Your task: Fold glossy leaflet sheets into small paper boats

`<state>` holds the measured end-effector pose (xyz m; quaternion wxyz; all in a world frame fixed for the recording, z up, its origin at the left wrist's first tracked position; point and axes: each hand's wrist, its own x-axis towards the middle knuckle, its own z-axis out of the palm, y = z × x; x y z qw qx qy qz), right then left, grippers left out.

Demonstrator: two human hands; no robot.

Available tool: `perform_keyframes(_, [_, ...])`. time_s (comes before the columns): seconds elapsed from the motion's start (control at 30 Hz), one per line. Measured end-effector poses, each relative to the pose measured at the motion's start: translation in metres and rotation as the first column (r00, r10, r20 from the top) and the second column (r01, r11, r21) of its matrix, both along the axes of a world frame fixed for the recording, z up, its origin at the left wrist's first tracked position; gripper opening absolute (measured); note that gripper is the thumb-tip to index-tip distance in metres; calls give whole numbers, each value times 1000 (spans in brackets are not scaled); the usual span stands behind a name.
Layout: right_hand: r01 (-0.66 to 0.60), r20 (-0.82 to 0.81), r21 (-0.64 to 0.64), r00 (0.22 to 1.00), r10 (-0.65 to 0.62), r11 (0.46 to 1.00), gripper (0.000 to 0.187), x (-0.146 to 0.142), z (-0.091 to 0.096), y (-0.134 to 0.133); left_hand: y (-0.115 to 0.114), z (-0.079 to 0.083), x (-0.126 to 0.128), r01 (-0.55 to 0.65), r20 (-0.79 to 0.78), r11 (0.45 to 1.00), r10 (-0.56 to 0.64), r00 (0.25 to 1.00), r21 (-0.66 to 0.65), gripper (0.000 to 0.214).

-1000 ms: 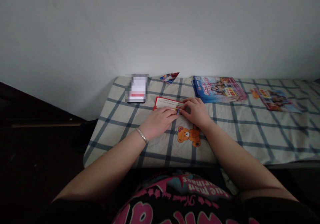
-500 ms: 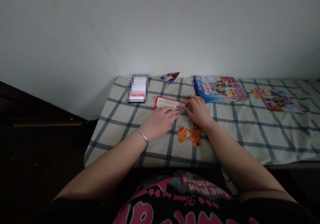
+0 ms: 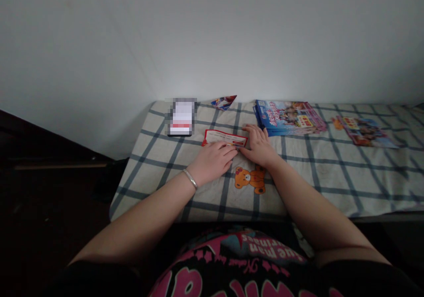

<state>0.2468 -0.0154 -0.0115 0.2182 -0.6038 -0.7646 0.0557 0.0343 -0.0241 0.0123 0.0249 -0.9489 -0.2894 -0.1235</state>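
A folded red-and-white paper leaflet (image 3: 222, 137) lies on the checked cloth (image 3: 314, 173) in front of me. My left hand (image 3: 213, 160), with a silver bracelet on the wrist, rests flat with its fingers stretched onto the leaflet's near edge. My right hand (image 3: 260, 144) lies flat beside it, fingers spread, pressing the leaflet's right end. Neither hand grips anything.
A phone (image 3: 181, 117) lies to the back left. A small folded paper triangle (image 3: 225, 102) sits near the wall. A stack of blue leaflets (image 3: 286, 117) and a single leaflet (image 3: 366, 131) lie to the right. An orange bear is printed on the cloth (image 3: 250, 178).
My right hand has gone from pinching the leaflet's right end to lying flat on it with fingers spread. My left hand has barely moved.
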Motion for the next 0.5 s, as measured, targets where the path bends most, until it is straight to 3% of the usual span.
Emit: perform_keyframes(0.5, [-36,-80,-14,996,35,999,57,8,-3,4,2,-3,3,-7,-14,1000,7,1000,12,34])
